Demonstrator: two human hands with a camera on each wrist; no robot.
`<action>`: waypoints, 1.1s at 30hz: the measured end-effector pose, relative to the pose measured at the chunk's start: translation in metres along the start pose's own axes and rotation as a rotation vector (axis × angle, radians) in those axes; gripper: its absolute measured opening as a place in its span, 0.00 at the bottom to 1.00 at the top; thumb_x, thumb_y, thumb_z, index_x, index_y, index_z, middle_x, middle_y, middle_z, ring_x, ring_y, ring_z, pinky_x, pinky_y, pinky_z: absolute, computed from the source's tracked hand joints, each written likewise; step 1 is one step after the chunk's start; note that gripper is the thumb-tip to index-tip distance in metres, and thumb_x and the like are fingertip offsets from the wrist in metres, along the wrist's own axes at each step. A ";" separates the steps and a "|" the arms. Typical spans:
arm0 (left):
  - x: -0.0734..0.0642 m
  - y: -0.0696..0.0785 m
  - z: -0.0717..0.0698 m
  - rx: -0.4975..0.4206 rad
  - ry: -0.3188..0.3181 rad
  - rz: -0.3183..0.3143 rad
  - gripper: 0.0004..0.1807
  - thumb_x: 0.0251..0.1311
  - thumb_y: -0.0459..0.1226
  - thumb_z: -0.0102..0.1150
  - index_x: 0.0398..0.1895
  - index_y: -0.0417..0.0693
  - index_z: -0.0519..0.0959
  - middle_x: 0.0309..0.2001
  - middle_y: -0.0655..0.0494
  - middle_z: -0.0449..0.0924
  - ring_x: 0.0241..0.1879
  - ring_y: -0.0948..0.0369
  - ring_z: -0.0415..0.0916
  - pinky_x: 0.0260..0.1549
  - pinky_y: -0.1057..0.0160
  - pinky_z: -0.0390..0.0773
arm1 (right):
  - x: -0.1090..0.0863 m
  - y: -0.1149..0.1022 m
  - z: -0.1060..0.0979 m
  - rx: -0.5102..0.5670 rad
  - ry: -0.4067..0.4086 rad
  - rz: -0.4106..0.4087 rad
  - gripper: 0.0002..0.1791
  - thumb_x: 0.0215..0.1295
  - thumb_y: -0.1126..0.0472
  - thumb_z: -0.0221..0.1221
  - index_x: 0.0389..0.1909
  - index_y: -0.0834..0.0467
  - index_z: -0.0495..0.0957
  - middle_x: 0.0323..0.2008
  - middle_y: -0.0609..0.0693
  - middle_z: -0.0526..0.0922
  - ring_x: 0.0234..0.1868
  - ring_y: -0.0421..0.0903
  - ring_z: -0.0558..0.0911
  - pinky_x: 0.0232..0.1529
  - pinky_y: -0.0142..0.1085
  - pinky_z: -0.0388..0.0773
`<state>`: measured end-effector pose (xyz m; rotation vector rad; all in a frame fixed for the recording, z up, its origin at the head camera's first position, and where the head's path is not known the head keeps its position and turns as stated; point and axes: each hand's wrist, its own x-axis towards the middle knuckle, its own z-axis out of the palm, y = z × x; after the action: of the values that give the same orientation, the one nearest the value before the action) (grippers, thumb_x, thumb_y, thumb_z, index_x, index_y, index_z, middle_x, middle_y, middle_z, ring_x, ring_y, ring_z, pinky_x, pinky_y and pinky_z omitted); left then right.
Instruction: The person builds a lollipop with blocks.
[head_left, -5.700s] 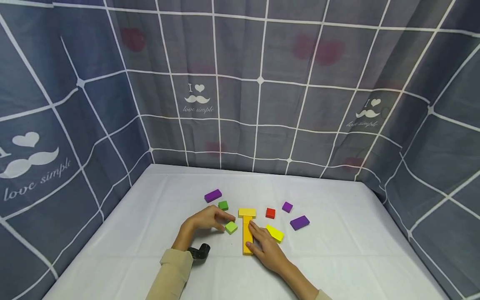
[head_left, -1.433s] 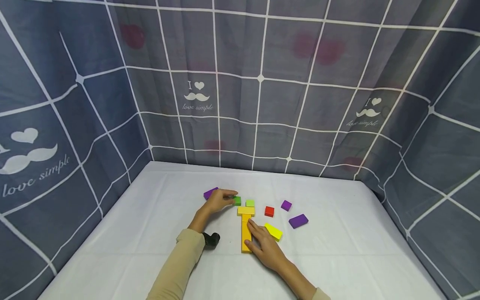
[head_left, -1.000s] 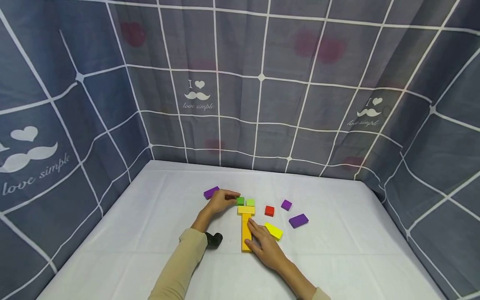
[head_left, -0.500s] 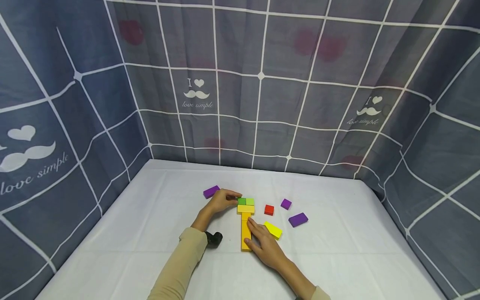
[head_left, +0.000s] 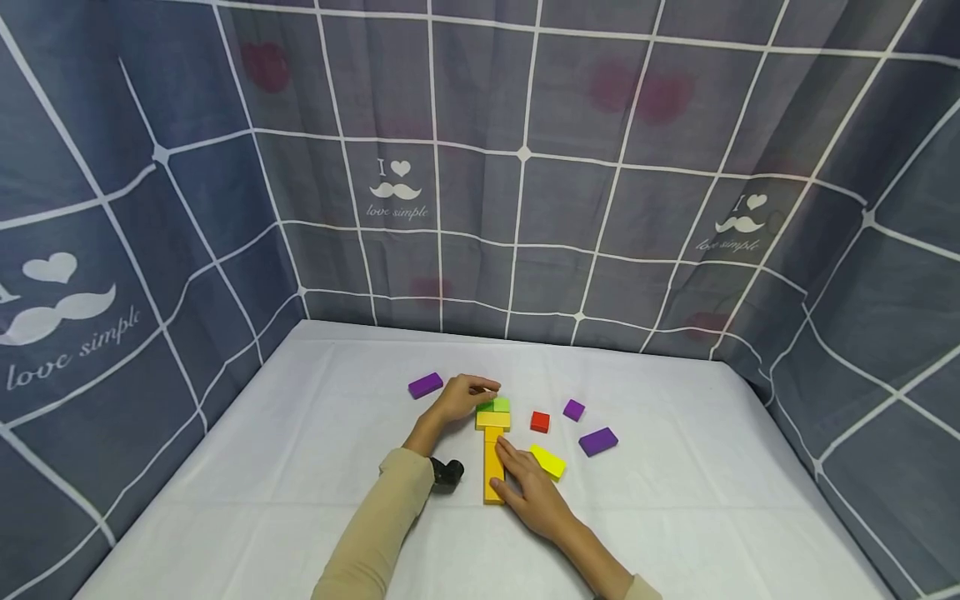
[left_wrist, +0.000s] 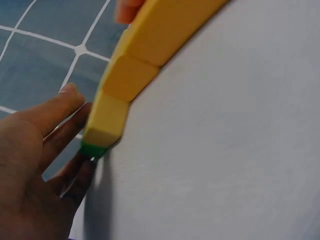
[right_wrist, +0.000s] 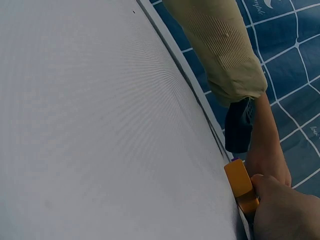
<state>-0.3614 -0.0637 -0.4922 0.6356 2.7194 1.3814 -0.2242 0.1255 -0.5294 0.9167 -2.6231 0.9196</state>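
Observation:
In the head view, a long orange block [head_left: 492,479] and a short orange piece [head_left: 492,434] form a stem below a crosswise yellow block [head_left: 492,422]. Behind that bar sit a darker green block [head_left: 484,406] and a lime green block [head_left: 502,405], side by side. My left hand [head_left: 459,398] reaches over the darker green block, fingers extended along the back of the pair and partly hiding it. In the left wrist view its fingers [left_wrist: 70,132] lie against the row's end. My right hand [head_left: 534,492] rests along the long orange block's right side, fingers nearly straight.
A bright yellow block [head_left: 547,462] lies just right of my right hand. Farther right are a red block [head_left: 540,422], a small purple block [head_left: 573,410] and a larger purple block [head_left: 598,442]. Another purple block [head_left: 425,385] lies behind my left forearm, on the white tablecloth [head_left: 315,467].
The lime block, then the darker green one, moved to the back of the yellow bar and now touch each other. My left hand has shifted right over them; my right hand stays put.

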 end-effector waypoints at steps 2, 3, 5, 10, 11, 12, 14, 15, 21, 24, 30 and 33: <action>0.000 0.001 0.003 0.002 -0.021 -0.009 0.14 0.62 0.40 0.56 0.48 0.48 0.81 0.47 0.56 0.80 0.49 0.58 0.74 0.52 0.57 0.72 | 0.000 0.000 0.000 -0.006 0.000 -0.003 0.32 0.68 0.46 0.49 0.65 0.62 0.62 0.67 0.50 0.60 0.60 0.43 0.66 0.58 0.43 0.67; 0.000 0.002 0.005 0.007 -0.027 -0.008 0.14 0.61 0.40 0.57 0.48 0.47 0.81 0.47 0.55 0.80 0.49 0.57 0.74 0.53 0.56 0.71 | 0.000 0.000 0.000 0.000 -0.001 -0.001 0.32 0.68 0.46 0.49 0.65 0.62 0.62 0.67 0.50 0.60 0.60 0.43 0.66 0.58 0.43 0.67; -0.001 0.003 0.007 0.017 -0.034 -0.020 0.13 0.61 0.41 0.57 0.47 0.49 0.82 0.46 0.56 0.81 0.50 0.57 0.74 0.54 0.55 0.70 | 0.000 0.000 0.000 0.015 -0.005 0.009 0.32 0.68 0.46 0.49 0.65 0.61 0.62 0.68 0.49 0.60 0.61 0.42 0.66 0.59 0.43 0.66; -0.002 0.004 0.009 0.034 -0.033 -0.040 0.11 0.59 0.41 0.59 0.44 0.52 0.83 0.44 0.57 0.81 0.50 0.58 0.74 0.54 0.56 0.70 | 0.000 0.000 0.000 0.041 -0.007 0.021 0.32 0.67 0.46 0.50 0.65 0.61 0.62 0.68 0.47 0.60 0.61 0.41 0.65 0.59 0.43 0.66; -0.002 0.004 0.010 0.033 -0.032 -0.038 0.11 0.59 0.41 0.59 0.44 0.52 0.83 0.44 0.57 0.81 0.50 0.57 0.74 0.54 0.56 0.70 | 0.000 0.001 0.000 0.039 -0.005 0.020 0.32 0.67 0.46 0.50 0.65 0.61 0.62 0.68 0.47 0.60 0.61 0.41 0.66 0.59 0.43 0.66; -0.002 0.004 0.010 0.033 -0.031 -0.037 0.11 0.59 0.40 0.59 0.43 0.52 0.83 0.44 0.57 0.81 0.50 0.57 0.74 0.54 0.55 0.70 | 0.000 0.001 0.000 0.036 -0.003 0.019 0.32 0.67 0.46 0.50 0.65 0.61 0.62 0.68 0.47 0.60 0.61 0.41 0.66 0.59 0.43 0.66; -0.002 0.004 0.009 0.034 -0.033 -0.037 0.11 0.59 0.40 0.59 0.43 0.51 0.83 0.44 0.57 0.81 0.50 0.58 0.74 0.54 0.56 0.70 | 0.000 0.001 0.000 0.028 -0.001 0.014 0.32 0.67 0.46 0.50 0.65 0.61 0.62 0.68 0.47 0.60 0.60 0.41 0.66 0.58 0.43 0.67; -0.002 0.004 0.009 0.034 -0.034 -0.034 0.11 0.59 0.40 0.59 0.44 0.51 0.83 0.44 0.57 0.81 0.49 0.58 0.74 0.54 0.56 0.70 | 0.000 0.001 0.001 0.023 0.001 0.011 0.32 0.67 0.46 0.50 0.65 0.61 0.62 0.68 0.48 0.60 0.60 0.41 0.66 0.58 0.43 0.67; -0.006 0.001 0.000 0.019 0.022 0.034 0.13 0.57 0.38 0.61 0.46 0.47 0.82 0.45 0.54 0.81 0.47 0.54 0.74 0.50 0.54 0.73 | 0.000 0.000 0.001 0.003 -0.005 0.004 0.31 0.68 0.47 0.50 0.65 0.62 0.62 0.67 0.49 0.61 0.60 0.43 0.67 0.58 0.43 0.67; -0.011 -0.004 -0.014 -0.011 0.112 0.070 0.14 0.55 0.35 0.63 0.46 0.45 0.82 0.45 0.53 0.81 0.46 0.52 0.74 0.46 0.54 0.75 | 0.001 0.000 0.001 0.012 -0.014 0.014 0.32 0.67 0.46 0.50 0.66 0.61 0.62 0.68 0.49 0.60 0.60 0.43 0.66 0.58 0.43 0.67; -0.023 -0.026 -0.050 -0.004 0.300 0.087 0.16 0.50 0.35 0.68 0.45 0.44 0.82 0.46 0.50 0.80 0.44 0.50 0.75 0.44 0.53 0.76 | 0.001 0.000 0.000 0.004 -0.004 0.009 0.32 0.67 0.46 0.50 0.65 0.62 0.62 0.68 0.49 0.60 0.60 0.43 0.66 0.59 0.43 0.67; -0.033 -0.040 -0.064 -0.009 0.349 0.064 0.18 0.48 0.33 0.68 0.45 0.40 0.82 0.47 0.45 0.79 0.46 0.48 0.75 0.46 0.51 0.76 | 0.000 0.001 0.001 0.008 0.003 -0.001 0.32 0.67 0.47 0.51 0.65 0.63 0.62 0.67 0.50 0.60 0.60 0.43 0.66 0.59 0.43 0.67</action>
<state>-0.3584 -0.1459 -0.4899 0.5289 2.9742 1.6603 -0.2248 0.1255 -0.5307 0.9180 -2.6175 0.9314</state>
